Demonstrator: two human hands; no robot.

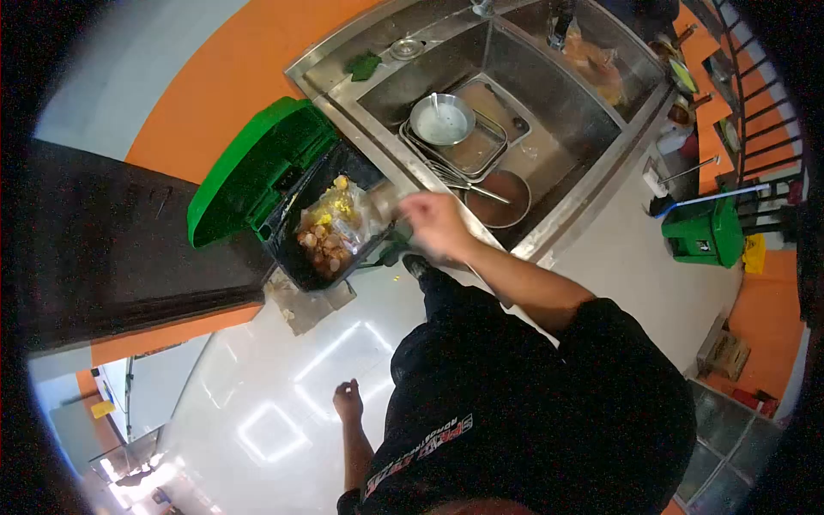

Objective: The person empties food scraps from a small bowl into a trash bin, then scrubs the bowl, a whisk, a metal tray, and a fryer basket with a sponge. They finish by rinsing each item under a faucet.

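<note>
My right hand (436, 225), blurred by motion, is beside the near edge of the bin with its fingers drawn together. A pale, smeared shape (385, 202) lies at its fingertips, and I cannot tell what it is. The dark bin (290, 251) stands with its green lid (236, 176) swung back. Inside are a clear plastic bag (369, 215), yellow scraps (339, 206) and brownish shell-like pieces (324, 249). Down at my other side, my left hand (348, 400) hangs over the floor with curled fingers and nothing visible in it.
A steel sink (566, 163) adjoins the bin, holding a metal bowl (442, 119), trays and a round pan (506, 193). Flattened cardboard (300, 309) lies under the bin. A smaller green bin (704, 232) stands at right. The floor (257, 369) is shiny.
</note>
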